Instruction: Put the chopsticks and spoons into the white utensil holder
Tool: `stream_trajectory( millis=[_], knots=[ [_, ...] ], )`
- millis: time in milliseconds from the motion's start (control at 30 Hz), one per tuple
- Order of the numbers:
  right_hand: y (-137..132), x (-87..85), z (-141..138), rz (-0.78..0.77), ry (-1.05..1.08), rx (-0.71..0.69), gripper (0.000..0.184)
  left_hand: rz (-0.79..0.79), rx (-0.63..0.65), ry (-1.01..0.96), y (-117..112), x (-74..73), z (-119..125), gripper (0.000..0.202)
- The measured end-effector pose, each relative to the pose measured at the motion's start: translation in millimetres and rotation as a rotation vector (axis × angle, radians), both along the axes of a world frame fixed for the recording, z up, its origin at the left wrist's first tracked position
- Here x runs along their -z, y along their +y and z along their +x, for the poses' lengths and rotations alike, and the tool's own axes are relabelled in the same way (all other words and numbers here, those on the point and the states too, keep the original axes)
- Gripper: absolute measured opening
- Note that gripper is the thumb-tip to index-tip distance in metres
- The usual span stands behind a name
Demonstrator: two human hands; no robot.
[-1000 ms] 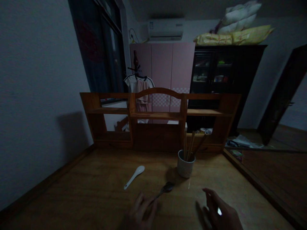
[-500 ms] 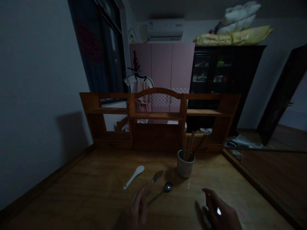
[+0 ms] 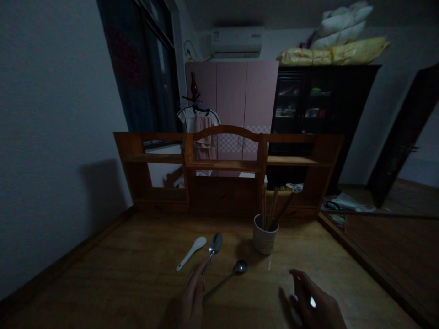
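Note:
My left hand (image 3: 192,294) is closed around the handle of a metal spoon (image 3: 215,243), whose bowl points away from me. Just right of those fingers, a second metal spoon (image 3: 240,267) lies slanted on the table, its handle end close to my hand. A white ceramic spoon (image 3: 192,252) rests to the left. On the right, my right hand (image 3: 313,299) hovers low with fingers loosely bent and apart; no held object shows, though a small bright spot appears by the fingers. Between and beyond the hands stands a light grey utensil holder (image 3: 265,240) with several chopsticks (image 3: 272,208) upright in it.
A wooden shelf unit (image 3: 224,167) runs along the table's back edge. The wooden table (image 3: 130,274) meets a white wall (image 3: 61,173) on the left and has a raised edge (image 3: 363,267) on the right. Behind are a pink wardrobe (image 3: 231,91) and a dark cabinet (image 3: 322,100).
The spoon in my left hand has swung left and away from the other metal spoon, now nearer the white one. My left hand has shifted slightly left; my right hand has stayed put.

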State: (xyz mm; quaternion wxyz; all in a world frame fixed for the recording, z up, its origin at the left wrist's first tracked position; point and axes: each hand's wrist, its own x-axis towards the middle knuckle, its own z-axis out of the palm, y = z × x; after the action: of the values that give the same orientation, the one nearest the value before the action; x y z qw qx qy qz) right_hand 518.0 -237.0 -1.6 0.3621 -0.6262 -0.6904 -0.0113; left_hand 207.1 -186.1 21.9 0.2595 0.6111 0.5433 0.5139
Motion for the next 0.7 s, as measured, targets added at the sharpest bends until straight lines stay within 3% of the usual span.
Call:
stream_trajectory(
  millis=[333,700],
  knots=[
    [0,3.4,3,0.009,0.01,-0.007,0.032,-0.05,0.023,0.026,5,13.6,-5,0.039],
    [0,0.6,4,-0.003,0.025,-0.002,0.029,-0.114,0.022,0.022,3,12.6,-2,0.03]
  ],
)
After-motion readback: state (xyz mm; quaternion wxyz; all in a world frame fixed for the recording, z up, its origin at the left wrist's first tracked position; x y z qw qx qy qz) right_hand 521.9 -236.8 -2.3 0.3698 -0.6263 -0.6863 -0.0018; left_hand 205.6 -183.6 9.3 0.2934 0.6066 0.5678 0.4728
